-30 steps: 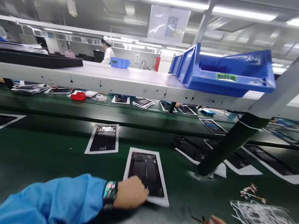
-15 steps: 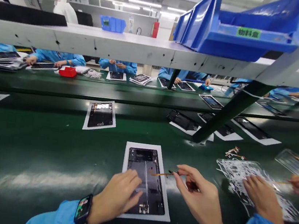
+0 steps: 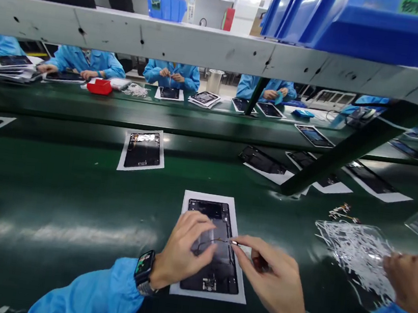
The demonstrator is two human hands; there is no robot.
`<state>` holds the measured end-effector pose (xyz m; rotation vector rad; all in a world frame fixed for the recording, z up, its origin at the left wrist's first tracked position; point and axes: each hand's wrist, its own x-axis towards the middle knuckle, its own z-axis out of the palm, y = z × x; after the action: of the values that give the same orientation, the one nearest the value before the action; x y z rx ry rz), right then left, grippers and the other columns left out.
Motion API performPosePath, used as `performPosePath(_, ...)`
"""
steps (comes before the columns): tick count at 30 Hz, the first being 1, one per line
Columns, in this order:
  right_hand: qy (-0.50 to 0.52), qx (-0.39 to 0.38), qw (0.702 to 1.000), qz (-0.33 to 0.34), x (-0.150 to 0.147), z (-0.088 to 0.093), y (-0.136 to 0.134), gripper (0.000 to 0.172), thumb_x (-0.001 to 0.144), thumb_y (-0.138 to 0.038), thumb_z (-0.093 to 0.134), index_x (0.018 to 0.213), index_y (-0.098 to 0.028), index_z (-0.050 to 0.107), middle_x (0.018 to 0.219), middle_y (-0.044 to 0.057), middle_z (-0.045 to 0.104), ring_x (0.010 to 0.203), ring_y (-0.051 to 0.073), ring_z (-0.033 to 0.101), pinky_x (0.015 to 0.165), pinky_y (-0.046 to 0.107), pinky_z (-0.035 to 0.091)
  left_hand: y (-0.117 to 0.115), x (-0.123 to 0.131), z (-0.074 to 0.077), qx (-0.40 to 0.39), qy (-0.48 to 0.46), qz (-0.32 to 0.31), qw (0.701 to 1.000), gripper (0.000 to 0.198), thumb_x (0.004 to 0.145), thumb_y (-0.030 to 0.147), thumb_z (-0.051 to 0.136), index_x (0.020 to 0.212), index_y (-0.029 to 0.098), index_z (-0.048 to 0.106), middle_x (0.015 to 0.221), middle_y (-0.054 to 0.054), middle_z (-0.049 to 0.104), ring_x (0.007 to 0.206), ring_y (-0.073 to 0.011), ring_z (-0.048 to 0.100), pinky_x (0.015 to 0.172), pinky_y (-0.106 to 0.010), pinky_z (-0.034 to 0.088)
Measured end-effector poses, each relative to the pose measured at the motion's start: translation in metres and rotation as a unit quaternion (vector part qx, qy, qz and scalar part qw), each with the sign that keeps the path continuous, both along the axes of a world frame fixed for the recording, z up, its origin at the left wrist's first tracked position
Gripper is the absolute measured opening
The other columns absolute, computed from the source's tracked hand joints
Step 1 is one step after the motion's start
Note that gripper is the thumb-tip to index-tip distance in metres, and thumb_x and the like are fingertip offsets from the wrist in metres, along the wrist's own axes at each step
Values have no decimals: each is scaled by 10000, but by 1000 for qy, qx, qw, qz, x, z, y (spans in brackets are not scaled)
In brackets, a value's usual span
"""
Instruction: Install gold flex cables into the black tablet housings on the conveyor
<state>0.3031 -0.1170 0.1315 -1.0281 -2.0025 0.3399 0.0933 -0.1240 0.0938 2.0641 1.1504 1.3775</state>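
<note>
In the head view, a black tablet housing (image 3: pixel 226 277) lies on a white sheet (image 3: pixel 178 292) in front of me. My right hand (image 3: pixel 274 273), over the housing's right edge, pinches a thin flex cable (image 3: pixel 221 240) between thumb and forefinger. The cable's free end points left above the housing. My left hand (image 3: pixel 185 251), a dark watch (image 3: pixel 144 270) on its wrist, hovers over the housing's left side. Its thumb and fingers are apart around the cable's free end, and I see no grip on it. Part of the housing is hidden beneath this hand.
At right, a co-worker's hand (image 3: pixel 411 283) is beside a clear tray of white strips (image 3: pixel 359 256). Small flex parts (image 3: pixel 343 213) lie behind it. Another housing (image 3: pixel 143 150) sits farther back. A slanted green post (image 3: pixel 348 149) and a shelf with blue bins (image 3: pixel 364 28) stand ahead.
My right hand has brought the cable slightly left, closer to my left hand, whose fingers have lifted and spread. The co-worker's hand has moved right, off the strips. The camera view has tilted down.
</note>
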Motion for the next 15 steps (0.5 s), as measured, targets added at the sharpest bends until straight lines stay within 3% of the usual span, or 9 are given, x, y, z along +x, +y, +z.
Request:
performPosePath(2, 18, 10, 1000, 5, -2, -6, -3, 144, 870, -119, 673, 986, -203, 684, 884, 9, 714, 598, 85, 600, 539, 197, 495, -13, -3, 13, -88, -60, 6, 994, 97, 897, 217, 597, 923, 162, 672, 855, -51, 634, 838, -167, 570, 786, -306, 439)
performPosePath(3, 26, 18, 999, 5, -4, -10, -5, 160, 862, -96, 675, 988, -195, 681, 926, 22, 718, 677, 102, 640, 583, 202, 516, -19, -3, 17, -169, -95, -10, 981, 154, 922, 255, 573, 884, 161, 689, 796, -40, 617, 752, -143, 557, 713, -278, 430)
performPosePath(5, 42, 45, 998, 1, -10, -19, -10, 210, 839, -44, 683, 1006, -170, 679, 978, 51, 719, 839, 145, 678, 683, 229, 548, -31, 1, 20, -333, -176, -54, 925, 259, 938, 362, 561, 922, 157, 719, 815, -46, 613, 683, -122, 544, 637, -249, 416)
performPosePath(7, 52, 80, 995, 2, -19, -30, -15, 275, 810, 8, 689, 1044, -136, 677, 1017, 83, 713, 928, 175, 681, 759, 262, 561, -39, 9, 14, -427, -269, -81, 860, 335, 919, 434, 583, 992, 140, 725, 874, -66, 618, 699, -123, 547, 640, -239, 422)
performPosePath(12, 60, 132, 989, -16, -40, -46, -27, 336, 768, 63, 709, 1062, -98, 685, 1028, 111, 704, 929, 176, 679, 799, 280, 560, -39, 30, -3, -489, -490, -68, 719, 340, 857, 422, 685, 926, 91, 722, 796, -65, 609, 729, -120, 520, 734, -248, 433)
performPosePath(15, 56, 143, 987, -38, -43, -48, -31, 340, 759, 58, 728, 1058, -100, 694, 1007, 105, 703, 904, 164, 677, 777, 266, 556, -35, 34, -3, -483, -533, -64, 692, 269, 809, 357, 750, 826, 92, 709, 800, -58, 605, 744, -116, 526, 752, -239, 432)
